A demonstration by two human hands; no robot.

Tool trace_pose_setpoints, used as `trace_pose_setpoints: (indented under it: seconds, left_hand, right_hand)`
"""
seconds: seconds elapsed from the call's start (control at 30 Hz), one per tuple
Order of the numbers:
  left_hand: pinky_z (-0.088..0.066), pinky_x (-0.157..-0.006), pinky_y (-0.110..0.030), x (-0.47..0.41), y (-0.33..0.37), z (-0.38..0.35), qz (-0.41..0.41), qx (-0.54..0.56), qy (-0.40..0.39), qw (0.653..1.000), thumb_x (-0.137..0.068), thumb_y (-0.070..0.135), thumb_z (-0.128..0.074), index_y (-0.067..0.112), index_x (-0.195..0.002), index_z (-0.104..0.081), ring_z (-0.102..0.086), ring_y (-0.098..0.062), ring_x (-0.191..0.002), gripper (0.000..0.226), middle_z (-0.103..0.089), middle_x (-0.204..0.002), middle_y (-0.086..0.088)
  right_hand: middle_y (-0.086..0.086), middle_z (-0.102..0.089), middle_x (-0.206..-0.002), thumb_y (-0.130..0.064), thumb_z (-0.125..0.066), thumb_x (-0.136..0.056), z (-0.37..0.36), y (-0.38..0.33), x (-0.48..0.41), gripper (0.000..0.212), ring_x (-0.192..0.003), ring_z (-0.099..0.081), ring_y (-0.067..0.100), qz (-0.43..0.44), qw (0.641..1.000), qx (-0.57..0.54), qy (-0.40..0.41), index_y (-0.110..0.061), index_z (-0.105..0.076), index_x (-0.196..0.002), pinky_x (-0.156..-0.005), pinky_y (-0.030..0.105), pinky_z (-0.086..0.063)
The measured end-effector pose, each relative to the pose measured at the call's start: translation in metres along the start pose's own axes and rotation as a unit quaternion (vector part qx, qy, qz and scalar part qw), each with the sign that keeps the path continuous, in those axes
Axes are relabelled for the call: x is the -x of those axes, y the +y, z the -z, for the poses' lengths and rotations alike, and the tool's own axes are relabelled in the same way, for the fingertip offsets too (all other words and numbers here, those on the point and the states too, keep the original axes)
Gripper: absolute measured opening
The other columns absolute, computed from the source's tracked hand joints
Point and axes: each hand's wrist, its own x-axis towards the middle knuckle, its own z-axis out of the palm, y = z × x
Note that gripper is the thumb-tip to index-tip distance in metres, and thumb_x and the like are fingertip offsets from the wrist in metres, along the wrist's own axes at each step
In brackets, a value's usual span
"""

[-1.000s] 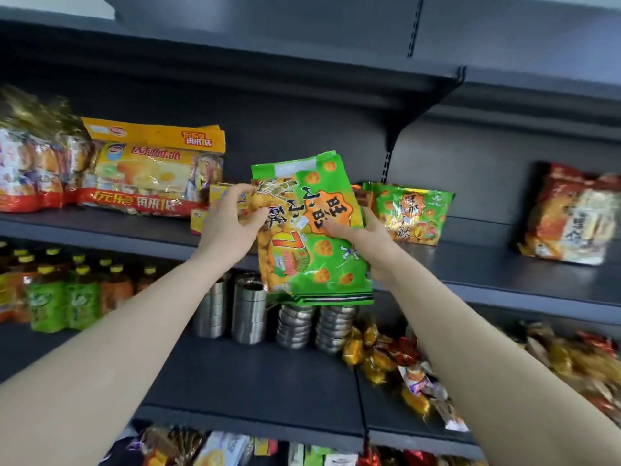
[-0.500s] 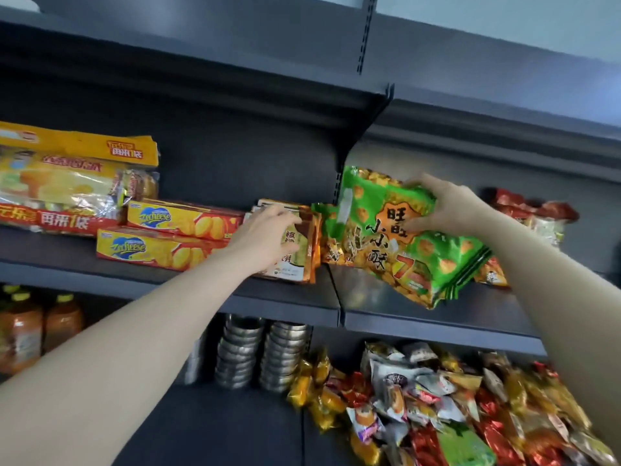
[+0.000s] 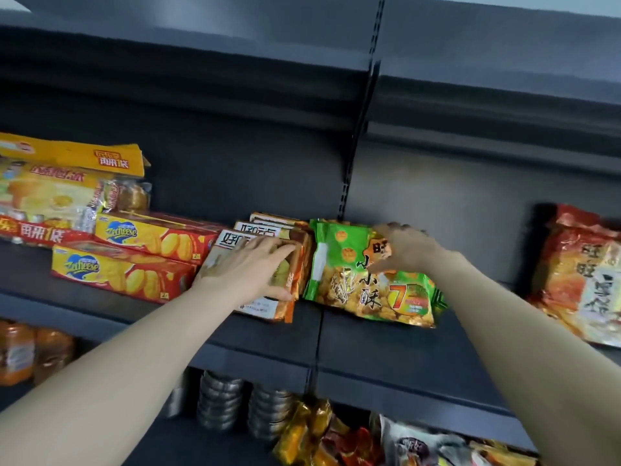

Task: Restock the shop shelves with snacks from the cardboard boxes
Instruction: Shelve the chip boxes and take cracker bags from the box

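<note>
The green snack bag (image 3: pixel 366 277) lay on the shelf (image 3: pixel 369 351) just right of the orange packs (image 3: pixel 292 284), which the left hand (image 3: pixel 248 270) pressed flat, while the right hand (image 3: pixel 408 245) gripped its far end, a hold suited to a bag judged light, soft and crush-prone.

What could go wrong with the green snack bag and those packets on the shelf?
1. The green snack bag lies tilted, with its lower edge toward the front of the shelf. When the right hand lets go, it might slide off.
2. The orange-edged packets lean under the left hand. Without that hand they may tip over.
3. Squeezing the bag hard could break the snacks inside.
</note>
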Motion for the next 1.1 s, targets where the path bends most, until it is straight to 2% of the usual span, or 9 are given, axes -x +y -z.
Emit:
trace_pose_setpoints:
  seconds: [0.07,0.17,0.3,0.47,0.7,0.8,0.87,0.97,1.1]
  left_hand:
    - [-0.026,-0.114,-0.048,-0.001,0.000,-0.007,0.011,-0.008,-0.004,1.000,-0.078,0.074,-0.054,0.033,-0.156,-0.008,-0.019,-0.025,-0.147,0.099,-0.010,-0.162,0.003]
    - [-0.028,-0.113,-0.048,-0.002,0.001,-0.009,0.016,-0.010,0.005,1.000,-0.079,0.074,-0.053,0.032,-0.156,-0.009,-0.019,-0.024,-0.146,0.098,-0.009,-0.162,0.004]
    - [-0.027,-0.114,-0.051,-0.006,0.002,-0.011,0.017,-0.013,0.006,1.000,-0.077,0.075,-0.052,0.032,-0.156,-0.010,-0.019,-0.026,-0.146,0.100,-0.008,-0.162,0.001]
    - [-0.022,-0.116,-0.050,-0.007,-0.001,-0.018,0.016,-0.007,0.021,1.000,-0.078,0.077,-0.048,0.030,-0.156,-0.011,-0.015,-0.026,-0.148,0.098,-0.008,-0.162,0.000]
    - [-0.028,-0.113,-0.046,0.008,-0.003,-0.020,0.032,0.012,0.062,0.997,-0.087,0.072,-0.041,0.029,-0.154,-0.021,-0.023,-0.023,-0.145,0.082,-0.017,-0.159,0.001]
    - [-0.032,-0.112,-0.044,0.023,-0.011,-0.022,0.037,0.032,0.102,0.994,-0.091,0.066,-0.037,0.028,-0.150,-0.033,-0.032,-0.024,-0.140,0.070,-0.030,-0.155,-0.001]
    - [-0.036,-0.108,-0.041,0.038,-0.019,-0.023,0.044,0.056,0.127,0.989,-0.095,0.058,-0.043,0.026,-0.147,-0.039,-0.037,-0.025,-0.135,0.061,-0.036,-0.151,-0.002]
    - [-0.042,-0.099,-0.038,0.069,-0.037,-0.020,0.045,0.056,0.171,0.983,-0.097,0.047,-0.051,0.024,-0.140,-0.048,-0.043,-0.025,-0.128,0.049,-0.045,-0.143,-0.001]
    - [-0.046,-0.093,-0.042,0.122,-0.080,-0.016,0.062,0.040,0.192,0.979,-0.094,0.041,-0.058,0.019,-0.135,-0.054,-0.050,-0.029,-0.118,0.047,-0.054,-0.133,-0.005]
  right_hand:
    - [0.007,-0.041,-0.150,-0.062,-0.080,-0.067,-0.025,-0.003,-0.009,0.107,-0.135,-0.042,0.033,-0.017,0.999,0.041,0.021,-0.024,-0.026,-0.152,-0.112,0.056,-0.032]
    - [0.008,-0.040,-0.146,-0.056,-0.082,-0.067,-0.039,-0.005,-0.016,0.105,-0.135,-0.040,0.034,-0.020,0.995,0.066,0.066,-0.023,-0.027,-0.149,-0.112,0.058,-0.032]
    - [0.010,-0.039,-0.145,-0.058,-0.078,-0.072,-0.041,-0.003,-0.019,0.101,-0.134,-0.040,0.035,0.004,0.995,0.067,0.071,-0.022,-0.025,-0.150,-0.111,0.059,-0.032]
    - [0.009,-0.045,-0.141,-0.065,-0.056,-0.087,-0.048,-0.001,-0.012,0.077,-0.126,-0.047,0.035,0.019,0.988,0.078,0.132,-0.021,-0.033,-0.146,-0.103,0.055,-0.038]
    - [0.015,-0.060,-0.116,-0.041,-0.052,-0.095,-0.052,-0.019,0.000,0.047,-0.104,-0.058,0.040,0.044,0.961,0.058,0.266,-0.011,-0.054,-0.131,-0.096,0.057,-0.042]
    - [0.015,-0.061,-0.111,-0.039,-0.040,-0.098,-0.044,-0.044,0.009,0.044,-0.098,-0.059,0.040,0.070,0.950,0.056,0.298,-0.010,-0.057,-0.127,-0.092,0.054,-0.045]
    - [0.014,-0.061,-0.108,-0.040,-0.035,-0.098,-0.038,-0.067,0.018,0.047,-0.095,-0.059,0.039,0.086,0.945,0.054,0.312,-0.009,-0.058,-0.124,-0.089,0.052,-0.046]
    - [0.013,-0.062,-0.108,-0.040,-0.036,-0.098,-0.032,-0.112,0.034,0.045,-0.095,-0.059,0.039,0.104,0.938,0.044,0.326,-0.010,-0.060,-0.122,-0.088,0.051,-0.045]
    - [0.011,-0.061,-0.103,-0.038,-0.044,-0.096,-0.029,-0.188,0.056,0.037,-0.093,-0.057,0.036,0.126,0.933,0.035,0.335,-0.013,-0.060,-0.118,-0.083,0.046,-0.042]
